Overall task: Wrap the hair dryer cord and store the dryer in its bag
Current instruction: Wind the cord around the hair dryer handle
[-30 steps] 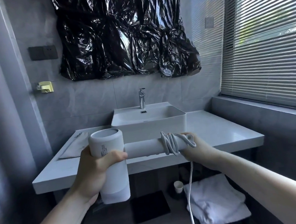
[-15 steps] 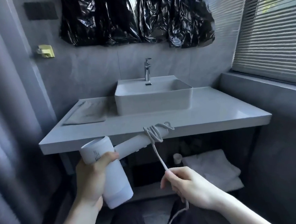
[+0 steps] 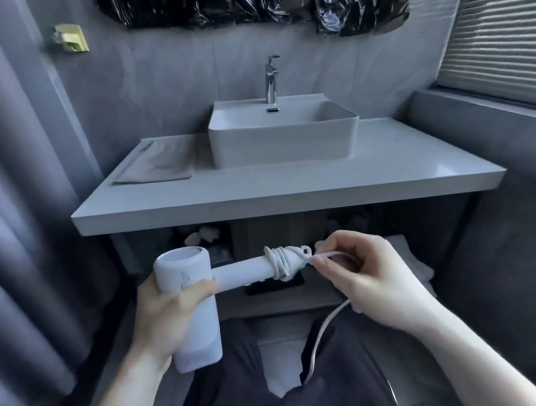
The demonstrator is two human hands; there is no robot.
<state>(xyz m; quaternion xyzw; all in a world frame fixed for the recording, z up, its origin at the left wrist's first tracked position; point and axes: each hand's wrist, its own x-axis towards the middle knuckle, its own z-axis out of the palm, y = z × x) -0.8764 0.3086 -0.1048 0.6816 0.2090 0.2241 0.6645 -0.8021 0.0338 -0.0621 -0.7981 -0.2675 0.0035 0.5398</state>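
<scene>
A white hair dryer (image 3: 192, 311) is held below the counter, its barrel upright and its handle pointing right. My left hand (image 3: 164, 316) grips the barrel. Several turns of white cord (image 3: 280, 262) are wound around the end of the handle. My right hand (image 3: 365, 275) pinches the cord just right of the coil, and the loose cord hangs from that hand down over my lap. A flat grey bag (image 3: 158, 164) lies on the left of the counter, beside the basin.
A white countertop (image 3: 388, 171) carries a square basin (image 3: 283, 136) with a chrome tap (image 3: 271, 78). Under it is a shelf with folded white towels (image 3: 409, 254). Grey curtains hang on the left, a blind-covered window on the right.
The view has tipped downward. My right hand rose from low on the loose cord to the handle's end, bringing the cord up against the coil. The dryer sits lower, more level.
</scene>
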